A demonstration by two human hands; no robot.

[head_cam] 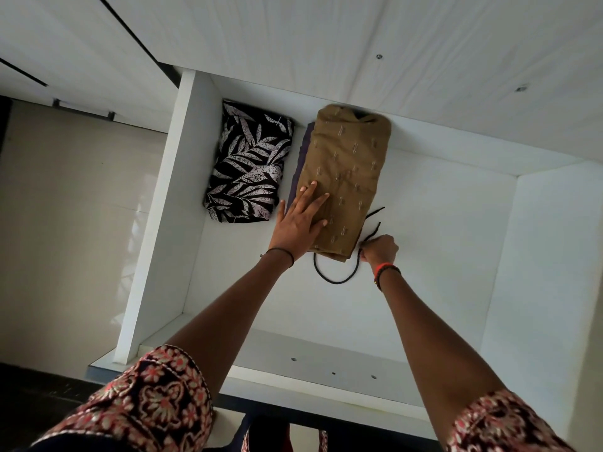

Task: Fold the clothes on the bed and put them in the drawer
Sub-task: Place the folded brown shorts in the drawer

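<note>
An open white drawer [440, 256] holds two folded piles. A folded brown patterned garment [346, 164] lies on top of a dark purple one whose edge [301, 151] shows at its left. My left hand [300, 220] presses flat on the brown garment's near left corner. A dark drawstring [336, 280] loops out from the near end onto the drawer floor. My right hand [380, 249] pinches that drawstring beside the garment's near right corner. A folded black garment with a white leaf print [248, 164] lies at the drawer's left side.
The drawer's left wall [163, 216] and right wall [548, 256] bound the space, with bare white floor to the right of the brown garment. A beige tiled floor [65, 223] lies to the left. White cabinet fronts [359, 44] rise behind the drawer.
</note>
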